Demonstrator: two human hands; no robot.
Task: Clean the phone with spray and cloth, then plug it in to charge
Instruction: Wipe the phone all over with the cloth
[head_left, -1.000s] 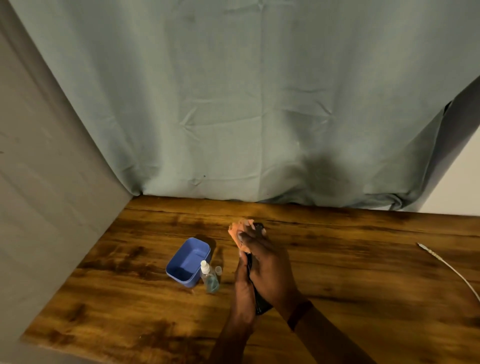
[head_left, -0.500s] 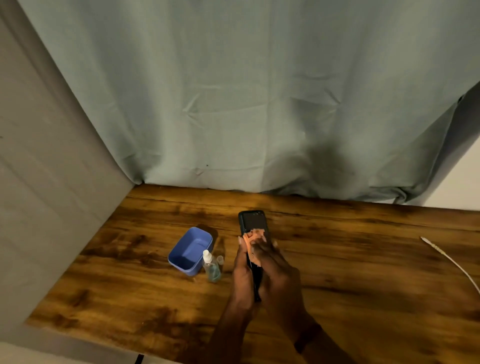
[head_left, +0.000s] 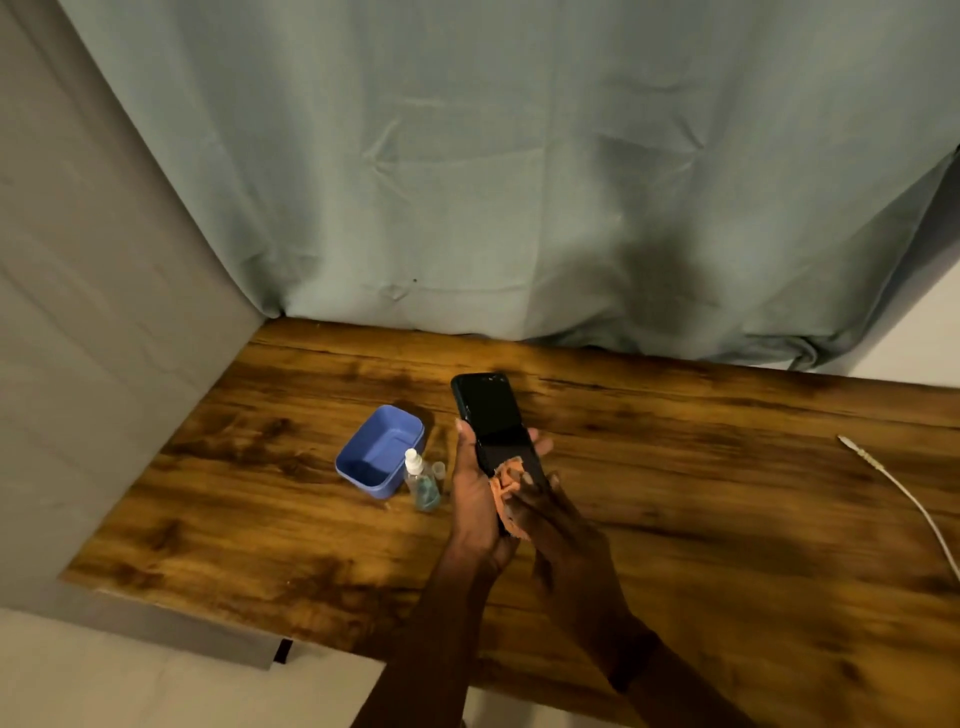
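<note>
My left hand (head_left: 475, 512) grips a black phone (head_left: 491, 410) from below, screen up, above the wooden table (head_left: 727, 519). Pressed against the phone's lower part is an orange cloth (head_left: 506, 483), held by my right hand (head_left: 558, 525). A small clear spray bottle (head_left: 421, 480) with bluish liquid and a white nozzle stands just left of my hands, its clear cap (head_left: 439, 470) beside it. The white charging cable (head_left: 904, 499) lies at the table's right edge, plug end pointing toward the middle.
A blue plastic tub (head_left: 382, 452) sits left of the spray bottle. A grey-green curtain (head_left: 467, 182) hangs along the back, and a grey panel (head_left: 93, 338) closes the left side. The table's near edge runs below my forearms.
The cloth in my right hand has slid from the top of the phone down to its lower part, uncovering the upper screen. The view has shifted slightly.
</note>
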